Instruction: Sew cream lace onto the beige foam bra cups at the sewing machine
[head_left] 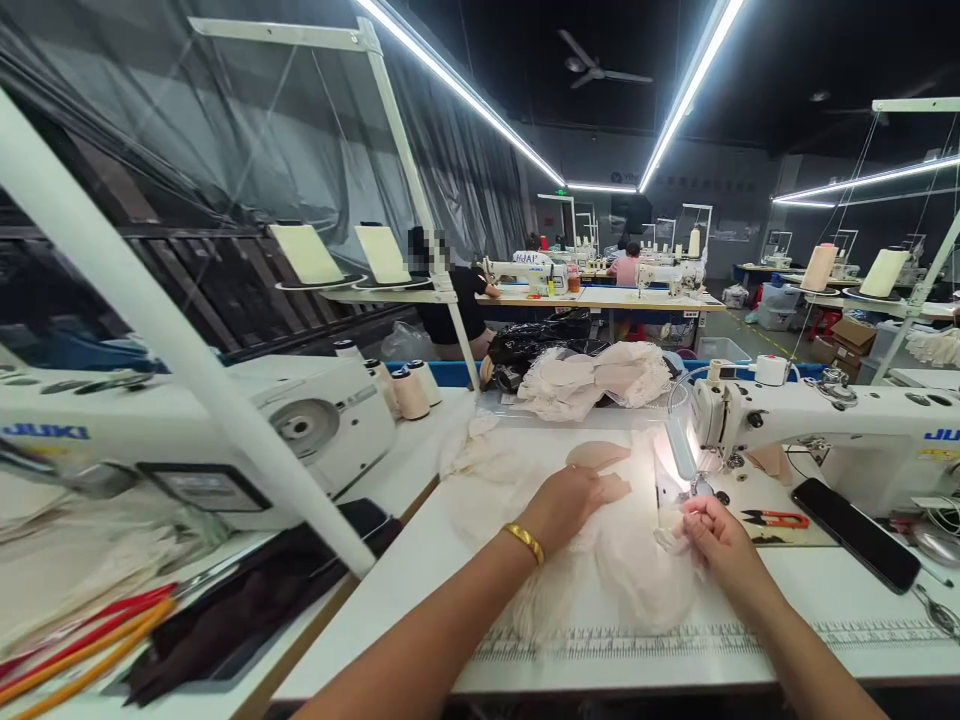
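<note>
My left hand [574,508], with a gold bracelet at the wrist, is closed on a small beige fabric piece [616,488]; the fingertips are partly hidden and blurred. Just beyond it lies a curved beige fabric piece [598,454]. My right hand [716,540] pinches the edge of a sheer pale fabric [649,575], close to the lit needle area of a white sewing machine [787,415]. The sheer fabric spreads over the white table between and below both hands. More pale fabric [484,455] lies to the left.
Orange-handled thread snips [776,519] and a black phone [859,535] lie right of my right hand. A fabric pile [592,380] stands at the back. A second sewing machine [315,425] and thread cones [410,392] are at left. People sit at machines farther off.
</note>
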